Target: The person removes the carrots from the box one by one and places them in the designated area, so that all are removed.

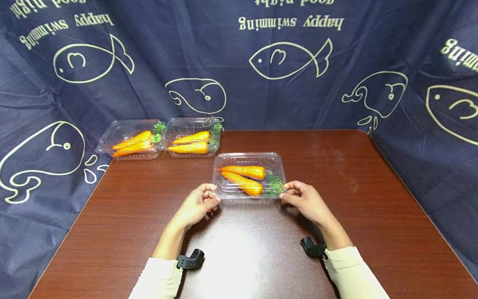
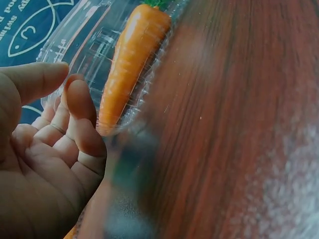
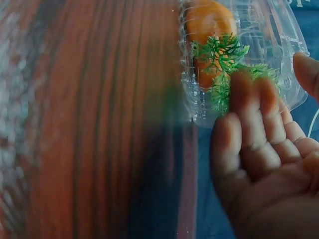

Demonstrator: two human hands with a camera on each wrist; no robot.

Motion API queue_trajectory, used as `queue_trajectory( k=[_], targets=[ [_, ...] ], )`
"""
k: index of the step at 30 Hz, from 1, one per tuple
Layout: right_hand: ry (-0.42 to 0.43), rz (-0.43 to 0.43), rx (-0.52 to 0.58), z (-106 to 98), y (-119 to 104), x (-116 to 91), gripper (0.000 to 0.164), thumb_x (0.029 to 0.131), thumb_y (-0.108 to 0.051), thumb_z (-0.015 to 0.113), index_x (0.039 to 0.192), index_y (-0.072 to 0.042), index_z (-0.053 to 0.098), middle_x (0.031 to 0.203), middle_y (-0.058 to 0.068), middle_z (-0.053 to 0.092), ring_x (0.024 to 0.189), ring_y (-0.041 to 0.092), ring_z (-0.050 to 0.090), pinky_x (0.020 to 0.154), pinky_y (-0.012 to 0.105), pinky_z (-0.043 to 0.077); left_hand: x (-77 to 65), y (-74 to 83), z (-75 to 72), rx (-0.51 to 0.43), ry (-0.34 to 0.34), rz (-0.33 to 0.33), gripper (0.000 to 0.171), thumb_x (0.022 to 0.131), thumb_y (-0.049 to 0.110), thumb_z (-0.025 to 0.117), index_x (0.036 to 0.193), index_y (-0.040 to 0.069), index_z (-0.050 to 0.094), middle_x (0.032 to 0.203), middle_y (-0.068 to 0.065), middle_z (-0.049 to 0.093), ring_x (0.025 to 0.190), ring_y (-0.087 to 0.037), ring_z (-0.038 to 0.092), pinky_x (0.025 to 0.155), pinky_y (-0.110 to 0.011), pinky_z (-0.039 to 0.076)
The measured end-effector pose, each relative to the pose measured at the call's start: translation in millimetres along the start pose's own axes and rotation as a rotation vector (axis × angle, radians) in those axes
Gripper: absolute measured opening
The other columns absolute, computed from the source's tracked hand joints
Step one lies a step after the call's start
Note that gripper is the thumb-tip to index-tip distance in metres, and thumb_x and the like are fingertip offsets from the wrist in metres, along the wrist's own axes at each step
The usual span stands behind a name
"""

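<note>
Left hand (image 1: 199, 203) and right hand (image 1: 305, 200) pinch the box's (image 1: 273, 165) near corners, seemingly for balance; other boxes (image 1: 112, 133) sit at the table's (image 1: 336, 166) far-left corner.

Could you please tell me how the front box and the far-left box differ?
The front box has the left hand and right hand at its near corners; the far-left box has no hand on it. The front box's carrots splay apart at their thick ends, while the far-left box's lie close together. The front box's greens are near its near-right corner; the far-left box's are toward its far right. Both are clear plastic.
</note>
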State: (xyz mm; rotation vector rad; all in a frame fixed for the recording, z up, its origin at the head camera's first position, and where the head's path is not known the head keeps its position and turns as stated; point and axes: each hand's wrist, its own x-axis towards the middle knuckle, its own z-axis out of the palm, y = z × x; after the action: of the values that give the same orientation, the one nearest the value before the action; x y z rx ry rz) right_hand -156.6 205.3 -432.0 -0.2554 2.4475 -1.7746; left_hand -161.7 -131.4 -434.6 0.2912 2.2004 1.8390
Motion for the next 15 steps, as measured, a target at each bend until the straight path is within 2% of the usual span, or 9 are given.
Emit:
queue_trajectory(
  k=[4,8,15],
  targets=[
    [-0.025,-0.007,0.045,-0.3,-0.1,-0.5,0.029,0.087,0.002,0.069,0.11,0.012,0.055,0.079,0.008,0.064,0.069,0.016,0.063,0.059,0.026,0.052,1.8,1.1,-0.9,0.012,0.006,0.002,0.041,0.092,0.0,0.063,0.126,-0.011,0.043,0.078,-0.005,0.057,0.063,-0.019,0.057,0.049,-0.025,0.044],
    [-0.032,-0.015,0.03,3.4,-1.9,0.8,0.03,0.085,0.003,0.07,0.109,0.013,0.054,0.079,0.003,0.059,0.065,0.009,0.055,0.055,0.021,0.045,0.9,2.1,-3.9,0.04,0.034,-0.001,0.04,0.091,-0.001,0.064,0.125,-0.011,0.045,0.077,-0.004,0.057,0.063,-0.02,0.057,0.051,-0.025,0.045],
    [0.032,0.009,-0.065,2.5,-6.5,-0.8,0.023,0.086,-0.003,0.074,0.1,0.006,0.059,0.077,0.002,0.06,0.065,0.012,0.056,0.055,0.023,0.046,0.2,3.2,-1.1,0.075,0.054,0.002,0.036,0.091,0.0,0.065,0.122,-0.01,0.048,0.076,-0.005,0.057,0.063,-0.021,0.056,0.054,-0.026,0.047]
  ],
)
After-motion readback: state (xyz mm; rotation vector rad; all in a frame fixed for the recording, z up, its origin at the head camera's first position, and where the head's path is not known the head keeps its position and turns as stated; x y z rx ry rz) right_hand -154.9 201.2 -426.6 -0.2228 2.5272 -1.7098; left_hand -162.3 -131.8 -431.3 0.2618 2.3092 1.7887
